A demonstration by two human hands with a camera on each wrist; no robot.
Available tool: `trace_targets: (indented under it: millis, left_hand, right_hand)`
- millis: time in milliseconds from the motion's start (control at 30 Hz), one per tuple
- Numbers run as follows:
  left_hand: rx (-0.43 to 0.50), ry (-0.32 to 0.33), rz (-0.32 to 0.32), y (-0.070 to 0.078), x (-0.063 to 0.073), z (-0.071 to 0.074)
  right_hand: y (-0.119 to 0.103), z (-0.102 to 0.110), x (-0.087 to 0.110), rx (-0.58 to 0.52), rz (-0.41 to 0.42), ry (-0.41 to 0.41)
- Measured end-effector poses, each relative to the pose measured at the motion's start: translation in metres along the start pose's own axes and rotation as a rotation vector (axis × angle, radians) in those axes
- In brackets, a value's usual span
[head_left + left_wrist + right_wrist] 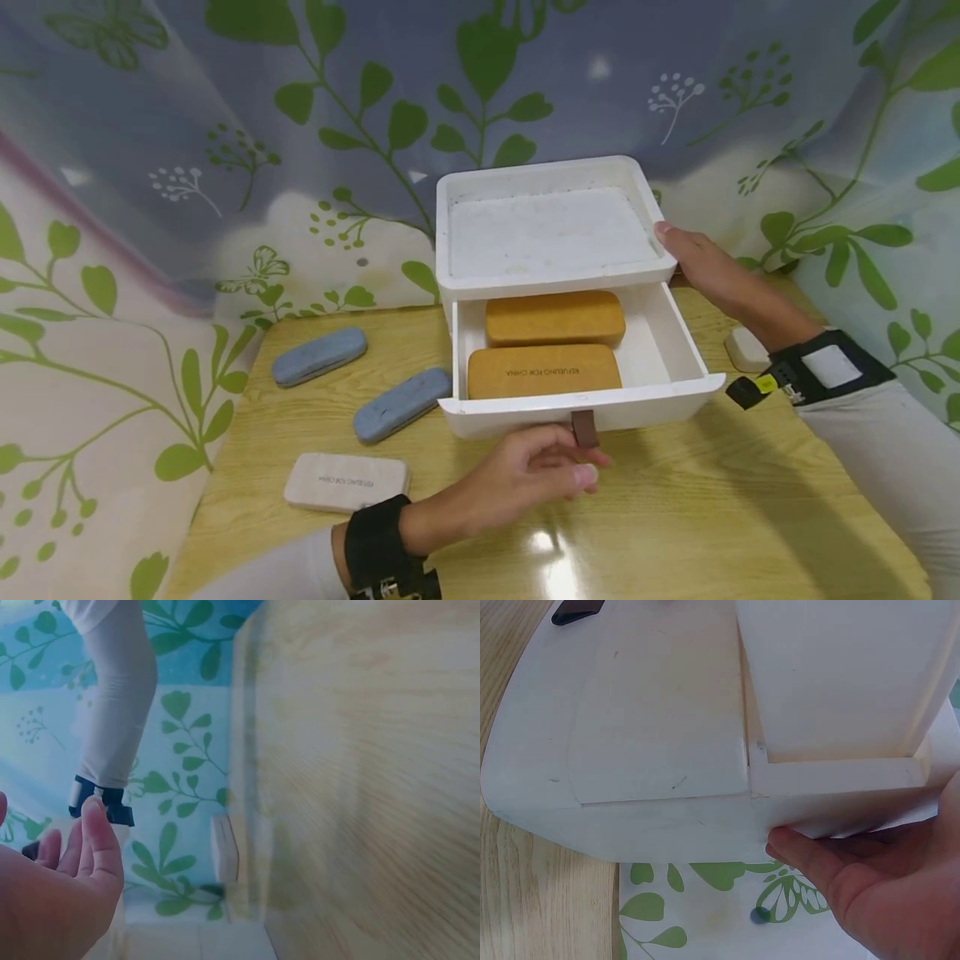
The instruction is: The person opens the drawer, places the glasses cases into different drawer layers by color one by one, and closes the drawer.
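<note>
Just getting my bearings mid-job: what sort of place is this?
Probably a small indoor work corner: a wood-grain table, a leaf-patterned backdrop around it, and a white drawer box on top.

A white box with a shallow tray top stands at the far side of the worktop. Its drawer, brown tab at the front, juts open toward the near side, holding two mustard cases.

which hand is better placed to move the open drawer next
Probably the left hand: it is at the brown tab on the drawer, while the right hand is against the side of the white box.
</note>
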State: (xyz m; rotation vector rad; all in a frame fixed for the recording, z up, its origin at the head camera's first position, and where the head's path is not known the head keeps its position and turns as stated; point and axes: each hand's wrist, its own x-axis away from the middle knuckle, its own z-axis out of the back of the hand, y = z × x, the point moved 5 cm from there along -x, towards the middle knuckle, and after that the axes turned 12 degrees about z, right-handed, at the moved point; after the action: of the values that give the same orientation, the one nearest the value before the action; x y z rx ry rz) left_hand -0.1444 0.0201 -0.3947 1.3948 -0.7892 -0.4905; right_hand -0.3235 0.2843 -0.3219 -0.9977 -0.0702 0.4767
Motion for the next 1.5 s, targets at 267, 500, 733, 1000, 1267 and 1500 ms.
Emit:
trace_targets:
  millis: [267, 500, 733, 1000, 1267, 1500]
  left_hand:
    - [0.011, 0.010, -0.035, 0.007, -0.010, -0.007]
    - [-0.034, 0.064, -0.002, 0.013, -0.017, -0.008]
    - [-0.163, 0.162, -0.011, 0.016, -0.017, -0.006]
    - [-0.198, 0.178, -0.061, 0.019, -0.017, -0.004]
    - [-0.263, 0.204, -0.053, 0.020, -0.017, -0.002]
    - [-0.311, 0.225, -0.099, 0.024, -0.017, -0.001]
  right_hand:
    - [-0.003, 0.002, -0.007, -0.010, 0.013, -0.002]
    - [-0.006, 0.007, -0.011, -0.002, 0.007, -0.062]
    - [-0.007, 0.008, -0.011, 0.018, -0.041, -0.056]
    - [-0.011, 0.011, -0.023, 0.053, -0.070, -0.084]
    - [-0.003, 0.020, -0.038, 0.051, -0.205, -0.113]
    - [-0.007, 0.026, -0.048, 0.102, -0.228, -0.126]
